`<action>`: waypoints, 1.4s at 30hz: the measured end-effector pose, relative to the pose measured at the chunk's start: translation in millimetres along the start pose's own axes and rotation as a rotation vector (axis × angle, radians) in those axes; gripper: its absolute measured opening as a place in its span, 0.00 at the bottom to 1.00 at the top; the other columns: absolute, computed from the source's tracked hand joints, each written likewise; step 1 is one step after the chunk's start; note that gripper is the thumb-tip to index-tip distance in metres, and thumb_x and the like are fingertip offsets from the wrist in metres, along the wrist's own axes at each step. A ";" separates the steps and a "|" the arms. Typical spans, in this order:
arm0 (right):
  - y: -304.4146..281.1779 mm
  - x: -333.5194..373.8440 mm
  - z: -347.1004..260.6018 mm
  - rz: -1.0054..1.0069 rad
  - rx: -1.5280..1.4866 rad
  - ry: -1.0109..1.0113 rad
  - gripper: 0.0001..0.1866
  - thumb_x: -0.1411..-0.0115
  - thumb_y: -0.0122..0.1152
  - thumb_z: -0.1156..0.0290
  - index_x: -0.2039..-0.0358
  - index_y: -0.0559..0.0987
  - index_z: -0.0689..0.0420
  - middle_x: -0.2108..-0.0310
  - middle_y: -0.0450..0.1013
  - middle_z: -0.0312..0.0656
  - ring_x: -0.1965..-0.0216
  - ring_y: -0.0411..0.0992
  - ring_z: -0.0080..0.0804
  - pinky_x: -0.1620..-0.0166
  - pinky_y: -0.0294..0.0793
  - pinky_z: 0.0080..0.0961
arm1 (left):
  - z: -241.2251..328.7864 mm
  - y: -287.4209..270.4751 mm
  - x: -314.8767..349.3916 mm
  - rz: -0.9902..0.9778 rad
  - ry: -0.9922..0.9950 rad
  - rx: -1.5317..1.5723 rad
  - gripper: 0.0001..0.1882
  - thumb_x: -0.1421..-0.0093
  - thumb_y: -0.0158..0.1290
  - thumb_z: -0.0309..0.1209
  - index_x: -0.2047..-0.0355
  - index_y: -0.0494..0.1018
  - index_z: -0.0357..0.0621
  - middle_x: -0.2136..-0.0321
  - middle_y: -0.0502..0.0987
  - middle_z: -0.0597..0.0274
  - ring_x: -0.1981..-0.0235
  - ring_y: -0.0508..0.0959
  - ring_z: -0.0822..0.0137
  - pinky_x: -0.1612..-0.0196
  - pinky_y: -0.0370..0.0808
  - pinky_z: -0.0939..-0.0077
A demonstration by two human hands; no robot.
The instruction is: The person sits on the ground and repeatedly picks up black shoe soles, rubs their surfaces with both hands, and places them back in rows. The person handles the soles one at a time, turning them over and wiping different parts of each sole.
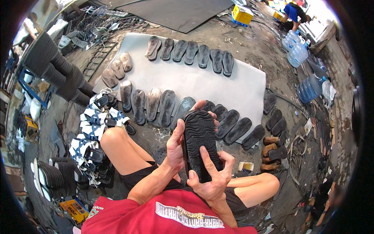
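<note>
A black sandal sole point(199, 130) with a wavy tread is held up over my lap, tread side facing me. My left hand point(176, 147) grips it along the left edge, with fingers showing past its far end and right side. Around the near right part wraps my right hand point(212, 177), its index finger lying flat on the tread. The sole's other face is hidden. Beyond it, rows of dark soles point(167, 104) lie on a white sheet point(249, 84), some partly covered by my hands.
Finished-looking white and black sandals point(87, 134) are heaped at my left, near stacked soles point(62, 175). Tall piles of dark soles point(48, 58) stand farther left. Brown shoe forms point(269, 152) sit at right. Clear water jugs point(298, 54) and a bending person point(295, 15) are far right.
</note>
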State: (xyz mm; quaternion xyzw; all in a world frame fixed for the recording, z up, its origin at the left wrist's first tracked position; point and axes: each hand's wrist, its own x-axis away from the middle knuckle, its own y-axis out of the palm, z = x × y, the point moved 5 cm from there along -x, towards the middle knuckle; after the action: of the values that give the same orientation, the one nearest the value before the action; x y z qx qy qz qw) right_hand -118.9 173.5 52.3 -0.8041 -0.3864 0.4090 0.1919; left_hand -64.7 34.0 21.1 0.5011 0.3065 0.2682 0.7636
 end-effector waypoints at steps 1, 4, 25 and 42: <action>1.8 0.5 0.6 -0.004 -0.005 -0.001 0.40 0.58 0.78 0.55 0.40 0.87 0.46 0.55 0.68 0.53 0.55 0.73 0.48 0.58 0.83 0.41 | -0.4 -0.2 0.5 -0.012 -0.009 0.022 0.42 0.24 0.48 0.56 0.21 0.49 0.45 0.37 0.71 0.51 0.37 0.75 0.57 0.32 0.74 0.61; 3.9 2.8 2.4 -0.015 -0.018 0.010 0.40 0.58 0.78 0.54 0.39 0.86 0.45 0.55 0.69 0.53 0.55 0.73 0.48 0.58 0.83 0.41 | -1.6 -1.4 2.2 -0.028 -0.029 0.077 0.43 0.25 0.50 0.55 0.21 0.50 0.45 0.37 0.71 0.49 0.37 0.74 0.56 0.32 0.73 0.61; 11.0 0.4 13.7 -0.054 -0.058 0.085 0.38 0.54 0.74 0.54 0.39 0.86 0.51 0.53 0.68 0.53 0.57 0.70 0.45 0.55 0.74 0.38 | -6.0 -13.7 -2.0 0.052 -0.052 0.010 0.31 0.24 0.48 0.51 0.31 0.61 0.46 0.41 0.74 0.49 0.43 0.78 0.57 0.39 0.79 0.62; 13.6 -1.5 18.8 -0.120 -0.073 0.105 0.41 0.55 0.79 0.55 0.37 0.84 0.47 0.53 0.69 0.55 0.56 0.75 0.51 0.51 0.81 0.44 | -16.4 -29.9 -8.1 0.064 -0.035 -0.028 0.31 0.26 0.49 0.54 0.34 0.64 0.47 0.49 0.74 0.50 0.54 0.79 0.60 0.48 0.79 0.61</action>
State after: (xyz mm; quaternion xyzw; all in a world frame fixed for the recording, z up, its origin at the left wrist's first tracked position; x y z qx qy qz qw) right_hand -128.4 163.6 33.4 -0.8063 -0.4380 0.3396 0.2065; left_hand -79.1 27.5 -10.1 0.5046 0.2734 0.2880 0.7666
